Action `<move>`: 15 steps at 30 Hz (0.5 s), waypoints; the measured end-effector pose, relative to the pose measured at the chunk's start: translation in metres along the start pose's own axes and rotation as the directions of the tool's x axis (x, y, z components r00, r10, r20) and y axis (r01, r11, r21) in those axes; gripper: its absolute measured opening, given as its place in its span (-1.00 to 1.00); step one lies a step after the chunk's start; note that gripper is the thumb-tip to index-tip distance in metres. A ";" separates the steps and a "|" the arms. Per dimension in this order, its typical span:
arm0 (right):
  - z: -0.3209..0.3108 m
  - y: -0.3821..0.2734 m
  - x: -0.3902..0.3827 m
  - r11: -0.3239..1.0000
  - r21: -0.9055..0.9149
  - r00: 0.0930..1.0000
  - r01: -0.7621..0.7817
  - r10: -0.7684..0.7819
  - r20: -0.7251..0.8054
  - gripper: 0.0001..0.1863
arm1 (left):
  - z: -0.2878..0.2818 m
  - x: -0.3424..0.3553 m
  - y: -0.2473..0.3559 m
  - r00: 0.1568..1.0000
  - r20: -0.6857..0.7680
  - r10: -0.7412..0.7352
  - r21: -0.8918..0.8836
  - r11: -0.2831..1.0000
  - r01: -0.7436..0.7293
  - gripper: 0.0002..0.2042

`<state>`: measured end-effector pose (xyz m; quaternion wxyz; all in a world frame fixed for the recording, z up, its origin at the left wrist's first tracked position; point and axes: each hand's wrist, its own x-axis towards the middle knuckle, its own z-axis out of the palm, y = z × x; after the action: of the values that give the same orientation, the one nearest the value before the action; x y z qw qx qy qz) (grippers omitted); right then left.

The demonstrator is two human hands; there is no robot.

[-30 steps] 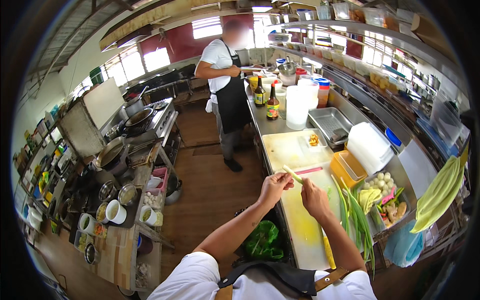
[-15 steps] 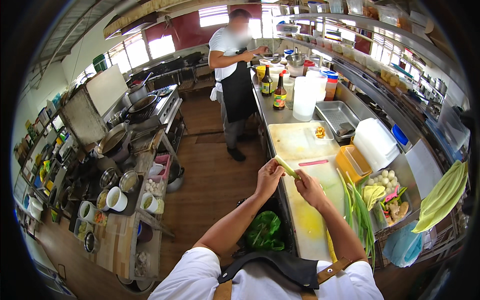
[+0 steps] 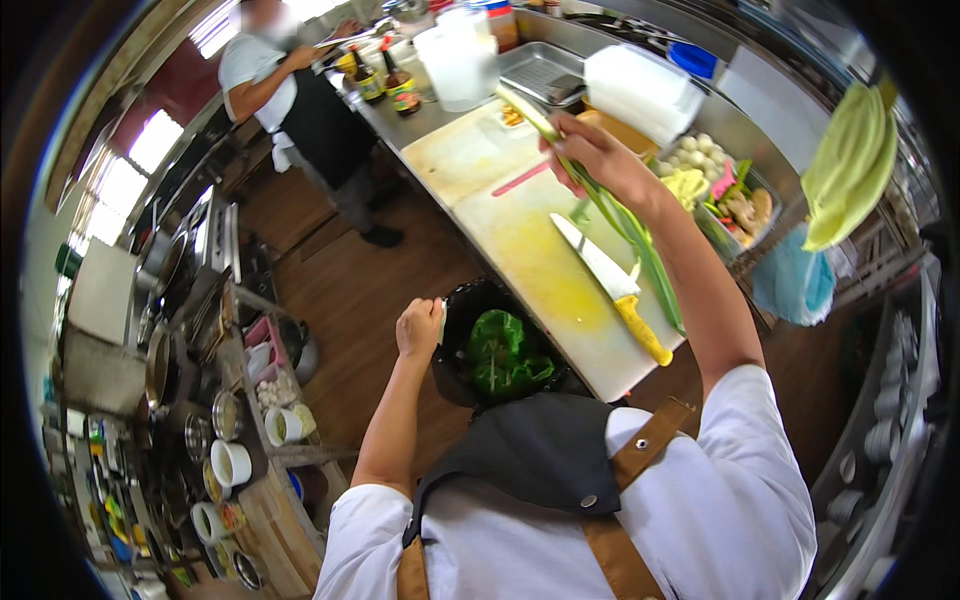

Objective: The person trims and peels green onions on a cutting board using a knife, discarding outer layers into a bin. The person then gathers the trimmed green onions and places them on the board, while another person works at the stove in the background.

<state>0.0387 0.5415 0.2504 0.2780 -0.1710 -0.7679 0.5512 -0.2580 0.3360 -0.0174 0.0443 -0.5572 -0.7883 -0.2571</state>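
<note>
Counter of wood (image 3: 268, 515) runs along the lower left of the frame, with a white tub (image 3: 231, 464) at its upper edge. In the upper left stands a co-worker (image 3: 325, 140) in a black apron. Two dark bottles (image 3: 389, 85) with red caps stand on the steel worktop at upper centre. Near the frame's middle, the left hand (image 3: 418, 328) is closed, a thin pale strip (image 3: 443, 318) pinched at its fingertips, just beside a black-lined bin (image 3: 450, 372) holding a green plastic bag (image 3: 505, 352). Right of that, a pale cutting board (image 3: 490, 228) with yellow stains slants toward the lower right. Above it, at upper centre, the right hand (image 3: 597, 160) grips a pale-ended green stalk (image 3: 532, 116), tip toward the upper left; leafy greens (image 3: 652, 262) trail below, and I cannot tell which belong to it. A yellow-handled knife (image 3: 614, 286) lies on the board. Farther right hang a blue bag (image 3: 797, 280) and a yellow-green cloth (image 3: 852, 170).
</note>
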 end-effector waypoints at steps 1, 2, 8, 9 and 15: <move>-0.005 -0.006 0.001 0.998 0.032 0.998 0.059 -0.058 -0.010 -0.76 | 0.008 -0.005 0.000 0.986 0.165 -0.039 0.014 0.999 0.037 -0.75; -0.008 -0.015 0.003 0.995 0.047 0.996 0.084 -0.084 -0.007 -0.79 | 0.007 -0.004 0.011 0.992 0.127 0.006 -0.068 0.998 0.002 -0.76; 0.007 -0.042 0.027 0.946 0.240 0.976 0.217 -0.203 -0.080 -0.78 | -0.045 0.060 0.117 0.951 -0.216 0.222 -0.241 0.931 -0.272 -0.74; 0.012 -0.044 0.033 0.929 0.278 0.969 0.245 -0.225 -0.102 -0.77 | -0.067 0.071 0.132 0.948 -0.237 0.212 -0.311 0.908 -0.281 -0.80; 0.017 -0.062 0.030 0.939 -0.079 0.941 0.336 -0.338 -0.009 -0.76 | -0.153 0.101 0.178 0.969 -0.135 0.206 -0.520 0.818 -0.246 -0.74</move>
<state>0.0072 0.5250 0.3120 0.3700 -0.0539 -0.8032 0.4637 -0.1683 0.3973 0.2143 -0.0534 -0.6272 -0.6122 -0.4784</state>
